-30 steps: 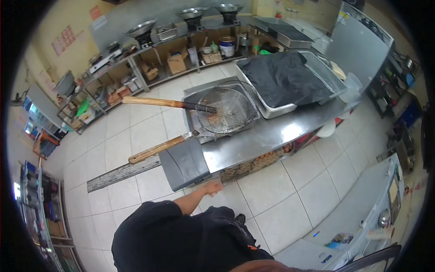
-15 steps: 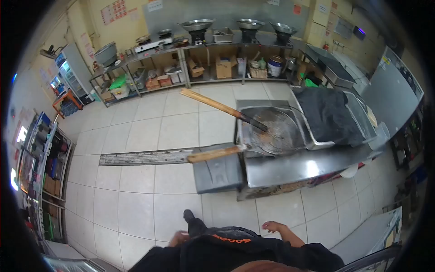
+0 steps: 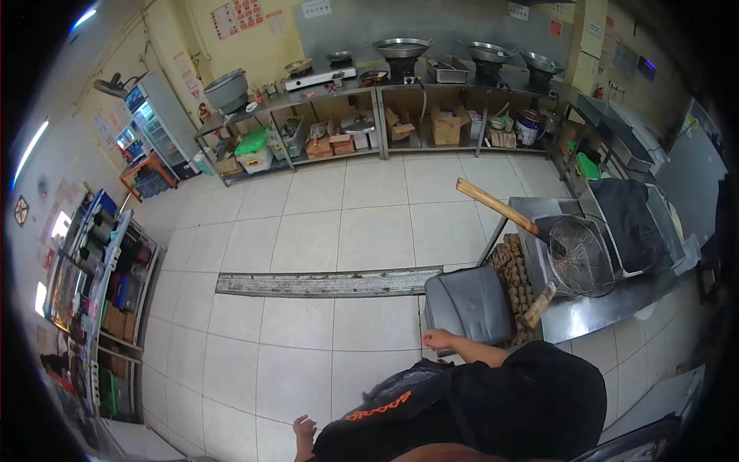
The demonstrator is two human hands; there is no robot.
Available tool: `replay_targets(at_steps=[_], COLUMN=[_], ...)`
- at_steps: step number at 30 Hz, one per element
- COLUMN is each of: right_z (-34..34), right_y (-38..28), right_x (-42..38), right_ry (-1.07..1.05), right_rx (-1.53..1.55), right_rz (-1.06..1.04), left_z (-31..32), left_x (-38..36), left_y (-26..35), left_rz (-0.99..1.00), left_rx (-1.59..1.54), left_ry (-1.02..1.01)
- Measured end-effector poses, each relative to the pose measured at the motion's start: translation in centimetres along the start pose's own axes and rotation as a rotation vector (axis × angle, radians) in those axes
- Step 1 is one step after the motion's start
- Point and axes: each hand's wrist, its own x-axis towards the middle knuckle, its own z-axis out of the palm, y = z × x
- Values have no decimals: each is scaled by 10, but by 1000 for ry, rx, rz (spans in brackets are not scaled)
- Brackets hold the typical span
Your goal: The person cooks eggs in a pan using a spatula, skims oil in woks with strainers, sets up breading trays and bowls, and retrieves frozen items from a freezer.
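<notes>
My right hand hangs empty in front of my black shirt, just below a grey plastic lid at the end of the steel table. My left hand swings low at my left side over the floor tiles, fingers apart, holding nothing. On the table lies a round wire skimmer with a long wooden handle that sticks out over the floor. Beside it sits a steel tray under a black cloth.
Stacked egg trays show under the table end. A metal drain grate crosses the tiled floor. Steel shelves with woks, boxes and pots line the far wall. A drinks fridge and stocked racks stand on the left.
My view has swung left, so the table and skimmer now sit at the right. My right hand has come up near the grey lid; my left hand has dropped lower.
</notes>
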Motion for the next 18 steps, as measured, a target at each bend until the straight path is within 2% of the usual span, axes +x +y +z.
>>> replay_targets(at_steps=[1,2,4,5,6,8,9,11,12,14,17,18], right_z=[-10,-19,-43,-51,-59,-73,-79,-87,-106,-163,-244,-279], right_y=[-8,-14,-25,-29,-32,-18,-1,25,2,-64,-127,-176], right_x=[10,20,44,56,70,105,133,201,219,254,377,374], right_ry=[167,170,134,117,118,-183,-188,-64,-71,119,-89,17], right_rx=[78,84,41,-119,-110,-462,-459,-473,-476,-658,-663,-631], right_rz=[-25,-19,97,117,110,270,262,304,273,141,-21,-149], left_z=[-6,-2,2,10,26,72,103,159,184,229,270,281], left_x=[1,8,24,44,56,78,87,105,114,124,134,139], left_y=[13,26,49,51,57,76,89,128,153,204,280,303], left_rz=[-24,-26,-63,-9,62,103,122,204,230,225,178,172], left_rx=[-51,-43,-215,-183,92,350,453,584,605,579,496,478], left_ry=[43,40,61,-43,43,-47,-119,-240,-282,-335,-357,-359])
